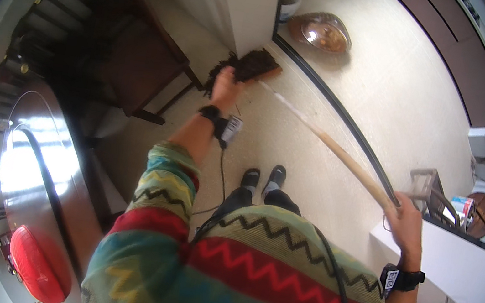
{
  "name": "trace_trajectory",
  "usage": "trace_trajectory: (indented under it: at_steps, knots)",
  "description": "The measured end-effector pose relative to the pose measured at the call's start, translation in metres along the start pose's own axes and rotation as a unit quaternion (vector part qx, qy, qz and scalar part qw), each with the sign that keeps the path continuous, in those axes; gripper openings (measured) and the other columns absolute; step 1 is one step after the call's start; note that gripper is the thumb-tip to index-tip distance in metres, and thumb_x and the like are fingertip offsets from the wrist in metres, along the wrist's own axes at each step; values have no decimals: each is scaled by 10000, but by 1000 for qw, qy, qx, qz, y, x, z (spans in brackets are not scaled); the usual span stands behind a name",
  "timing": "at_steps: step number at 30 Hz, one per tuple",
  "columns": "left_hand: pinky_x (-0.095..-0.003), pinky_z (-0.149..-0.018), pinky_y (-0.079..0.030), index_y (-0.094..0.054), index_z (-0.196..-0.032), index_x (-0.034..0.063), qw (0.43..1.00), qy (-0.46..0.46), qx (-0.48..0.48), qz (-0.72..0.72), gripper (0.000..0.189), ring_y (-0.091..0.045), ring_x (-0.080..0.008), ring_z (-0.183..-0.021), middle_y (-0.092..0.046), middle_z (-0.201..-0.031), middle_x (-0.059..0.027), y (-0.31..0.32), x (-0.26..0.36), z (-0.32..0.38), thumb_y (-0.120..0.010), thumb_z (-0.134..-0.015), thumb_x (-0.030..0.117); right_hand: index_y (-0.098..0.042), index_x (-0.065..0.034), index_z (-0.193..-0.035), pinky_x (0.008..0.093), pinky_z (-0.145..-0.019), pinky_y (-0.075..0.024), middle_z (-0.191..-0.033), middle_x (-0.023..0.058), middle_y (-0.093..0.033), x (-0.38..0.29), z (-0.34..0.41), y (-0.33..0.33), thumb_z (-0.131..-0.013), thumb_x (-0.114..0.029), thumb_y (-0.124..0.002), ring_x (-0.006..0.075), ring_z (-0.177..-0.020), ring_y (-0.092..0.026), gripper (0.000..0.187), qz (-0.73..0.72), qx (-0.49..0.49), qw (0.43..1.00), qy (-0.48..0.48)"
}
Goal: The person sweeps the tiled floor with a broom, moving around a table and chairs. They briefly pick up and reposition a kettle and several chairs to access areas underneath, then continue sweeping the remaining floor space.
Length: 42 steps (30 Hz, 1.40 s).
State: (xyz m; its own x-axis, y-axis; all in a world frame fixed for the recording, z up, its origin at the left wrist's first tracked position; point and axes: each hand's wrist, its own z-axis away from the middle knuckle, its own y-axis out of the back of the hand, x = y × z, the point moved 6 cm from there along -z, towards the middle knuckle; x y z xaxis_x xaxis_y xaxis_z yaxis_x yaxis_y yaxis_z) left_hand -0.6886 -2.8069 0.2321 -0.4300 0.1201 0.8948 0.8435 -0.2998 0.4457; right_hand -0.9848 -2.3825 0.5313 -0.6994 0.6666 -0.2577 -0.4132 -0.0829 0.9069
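Observation:
My right hand (405, 220) is closed around the upper end of a long wooden mop handle (354, 167), at the right. The handle slants away to the dark, shaggy mop head (256, 64), which has an orange edge and is beside the foot of the white wall corner. My left hand (227, 86) reaches to the near left part of the mop head and touches or overlaps its dark strands. Whether its fingers grip the strands cannot be told. Both wrists wear dark straps with small devices.
A dark wooden chair (142, 64) stands left of the mop head. A black floor track (340, 105) curves past the handle. Beyond it lies a transparent-covered basket (323, 33). A glossy table (45, 168) bears a red cover (39, 264). A white surface (457, 266) is at the right.

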Motion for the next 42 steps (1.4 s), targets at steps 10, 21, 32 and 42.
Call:
trace_trajectory:
  at_steps: [10, 21, 32, 42]
  knots:
    - [-374, -944, -432, -361, -1324, -3, 948, 48, 286, -129, 770, -526, -335, -1132, -535, -1211, -222, 282, 32, -94, -740, -737, 319, -562, -38, -1212, 289, -561, -492, -718, 92, -627, -72, -93, 103, -892, -109, -568, 146, -602, -600, 327, -6, 222, 971, 86]
    - [-345, -715, -500, -508, -1006, 52, 718, -89, 183, 665, 333, -570, -194, -850, -552, -926, -62, 305, 32, -234, -709, -760, 149, -560, -48, -1221, 251, -523, -472, -687, 71, -621, -142, -146, 155, -922, -138, -549, 104, -594, -578, 313, 13, 231, 969, 83]
    - [-294, -743, -529, -589, -1056, 28, 918, -104, 382, -32, 354, -646, -155, -757, -653, -773, -72, 438, 66, -56, -716, -785, 217, -558, -119, -1249, 210, -520, -483, -696, 37, -594, -173, -192, 191, -938, -337, -533, 91, -606, -576, 381, 91, 215, 967, 102]
    - [-280, -739, -443, -612, -753, 48, 938, -61, 342, 11, 75, -572, -144, -742, -593, -731, -37, 371, 95, 155, -582, -821, 44, -508, -182, -1312, 285, -626, -568, -887, 81, -632, -204, -246, 230, -928, -434, -505, 154, -805, -662, 459, 123, 298, 897, 302]
